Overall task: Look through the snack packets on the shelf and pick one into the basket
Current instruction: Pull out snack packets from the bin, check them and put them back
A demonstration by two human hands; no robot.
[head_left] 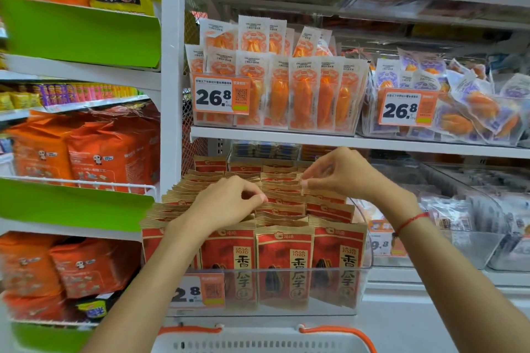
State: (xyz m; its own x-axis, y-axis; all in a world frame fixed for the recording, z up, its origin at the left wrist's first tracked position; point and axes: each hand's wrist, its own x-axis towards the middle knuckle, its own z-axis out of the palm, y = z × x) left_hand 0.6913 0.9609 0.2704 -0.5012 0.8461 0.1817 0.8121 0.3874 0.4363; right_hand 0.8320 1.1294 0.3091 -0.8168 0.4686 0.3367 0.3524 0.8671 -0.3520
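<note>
Several rows of red and tan sunflower seed packets (284, 261) stand upright in a clear plastic bin (286, 309) on the lower shelf. My left hand (226, 203) rests over the middle rows, its fingertips pinching the top edge of a packet. My right hand (341, 172) is further back and to the right, its thumb and fingers pinching the top of another packet in a rear row. A white basket (258, 342) with orange handles sits at the bottom edge of the view, below the bin.
The shelf above holds clear bins of orange snack packets (301, 92) and purple-printed ones (459, 106), each with a 26.8 price tag. Orange bags (86, 149) fill the left rack behind green shelf fronts. More clear bins stand to the right.
</note>
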